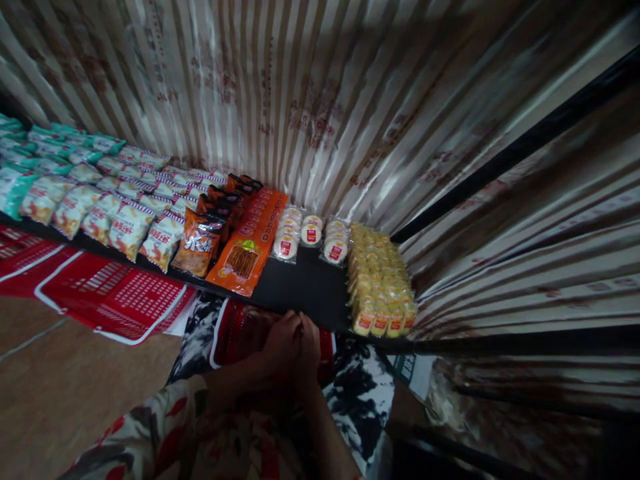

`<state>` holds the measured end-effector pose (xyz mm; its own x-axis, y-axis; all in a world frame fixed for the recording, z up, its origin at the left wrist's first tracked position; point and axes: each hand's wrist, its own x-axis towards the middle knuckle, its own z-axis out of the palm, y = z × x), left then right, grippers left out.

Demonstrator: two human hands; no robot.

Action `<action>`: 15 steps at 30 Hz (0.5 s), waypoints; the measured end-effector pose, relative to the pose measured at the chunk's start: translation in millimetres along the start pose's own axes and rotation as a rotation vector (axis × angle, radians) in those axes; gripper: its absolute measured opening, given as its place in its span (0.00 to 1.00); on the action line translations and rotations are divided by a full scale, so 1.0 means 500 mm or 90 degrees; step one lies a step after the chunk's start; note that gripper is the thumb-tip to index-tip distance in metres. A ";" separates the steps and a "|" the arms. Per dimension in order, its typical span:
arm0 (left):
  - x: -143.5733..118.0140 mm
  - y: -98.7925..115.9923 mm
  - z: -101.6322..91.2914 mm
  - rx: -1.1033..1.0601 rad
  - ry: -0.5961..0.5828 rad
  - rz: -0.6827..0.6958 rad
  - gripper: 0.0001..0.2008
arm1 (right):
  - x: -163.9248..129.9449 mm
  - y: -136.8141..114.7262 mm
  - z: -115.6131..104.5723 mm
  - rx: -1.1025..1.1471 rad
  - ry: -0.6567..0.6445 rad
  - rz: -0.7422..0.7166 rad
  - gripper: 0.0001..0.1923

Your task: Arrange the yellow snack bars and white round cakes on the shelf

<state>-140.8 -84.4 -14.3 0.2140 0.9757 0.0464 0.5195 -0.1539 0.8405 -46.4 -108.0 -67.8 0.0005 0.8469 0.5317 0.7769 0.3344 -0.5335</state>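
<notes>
My left hand (pixel 283 341) and my right hand (pixel 309 343) are closed and pressed together just in front of the black shelf's (pixel 310 283) near edge. Their fingers overlap, and anything between them is hidden. Beneath them, over the black-and-white patterned cloth on my lap, lies a red piece with a white border (pixel 239 333). Beyond my hands, a flat orange snack packet (pixel 250 247) lies on the shelf. Wrapped round white crackers (pixel 286 240) stand in short rows beside it, one packet (pixel 311 231) set between two rows. Farther right is a block of yellow wrapped snacks (pixel 381 280).
Orange-and-black snack bags (pixel 199 243), white snack bags (pixel 131 228) and green-and-white bags (pixel 15 190) fill the left of the shelf. Red sheets with white edging (pixel 120 287) hang below. A striped curtain (pixel 310 100) closes the back, with a black bar (pixel 515 147) at right.
</notes>
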 end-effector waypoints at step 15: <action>-0.043 -0.160 0.019 0.168 -0.210 -0.333 0.17 | -0.076 0.015 0.147 0.105 -0.365 0.216 0.21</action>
<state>-179.3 -94.7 -87.9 0.0988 0.8404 -0.5330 0.7997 0.2517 0.5451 -86.8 -107.2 -140.4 -0.1424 0.9857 -0.0902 0.6861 0.0326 -0.7268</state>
